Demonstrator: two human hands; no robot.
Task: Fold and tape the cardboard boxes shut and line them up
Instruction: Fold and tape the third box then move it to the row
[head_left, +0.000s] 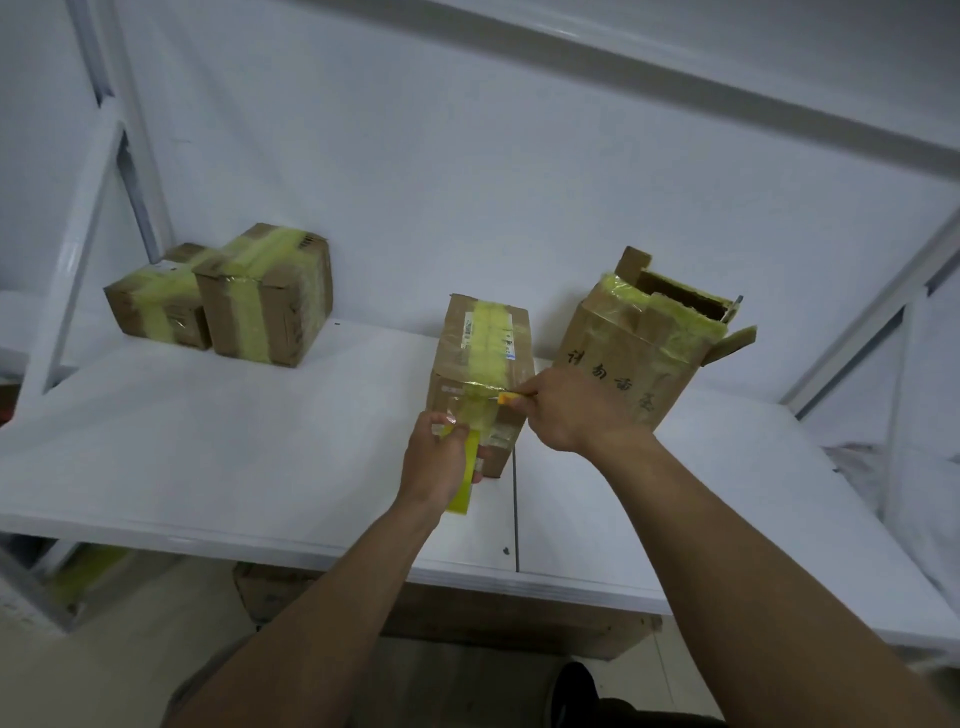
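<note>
Box in hand (485, 353) stood mid-tabletop (208, 441), toward front edge. Yellow tape strip laid over its top and down its front face.
Tape roll (462, 488) gripped by left hand (436, 467), fingers curled round it. Held low against front face, judged to keep strip taut for cutting.
Yellow-handled cutter (509, 398) pinched in fingers of right hand (571, 415), set at strip by top front edge.
Low taped box (156, 306) and tall taped box (265, 296) parked touching toward far left corner; line judged begun.
Open box (649, 338), flaps up, kept just right of box in hand; judged next.

Probably storeroom: white metal shelving (130, 124), taped cardboard boxes (267, 296).
</note>
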